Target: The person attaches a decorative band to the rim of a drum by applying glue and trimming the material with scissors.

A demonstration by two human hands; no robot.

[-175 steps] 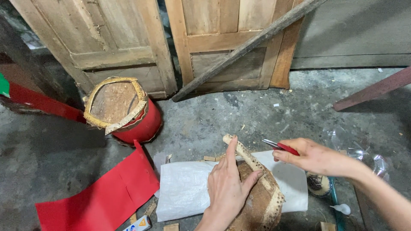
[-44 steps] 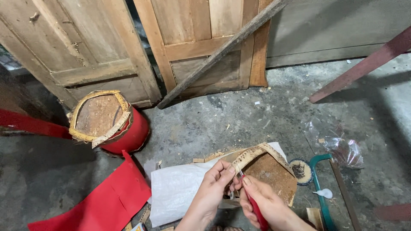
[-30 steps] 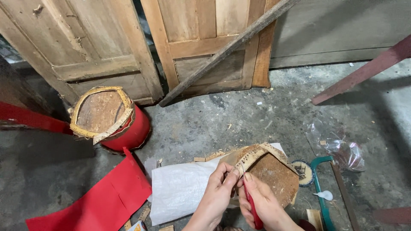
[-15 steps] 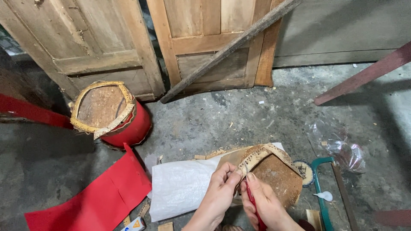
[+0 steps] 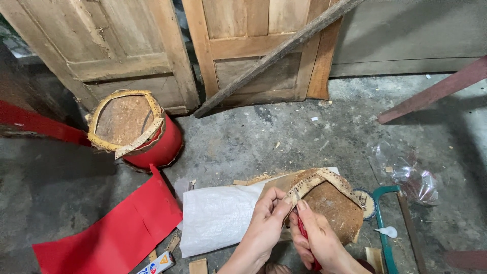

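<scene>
Far out to the left of where the hands are working, a red paper sheet (image 5: 109,231) lies spread on the concrete floor (image 5: 284,134), and up beyond it stands a red drum (image 5: 136,129) with a brown top and a pale strip around its rim. Just left of the grip a white woven sack (image 5: 218,218) lies flat on the ground, running in under the hands.

The left hand (image 5: 265,226) has its thumb and fingers closed on the pale patterned strip (image 5: 317,181) at the near edge of a brown round disc (image 5: 332,205), pinching it right at the end. The right hand (image 5: 317,242) sits against it, touching, wrapped shut around a red-handled tool (image 5: 306,239) whose tip points up into the pinch; the tip itself is too small to make out.

Right of the grip, a green-framed hand saw (image 5: 386,223) lies on the floor, with crumpled clear plastic (image 5: 406,170) farther off.
</scene>
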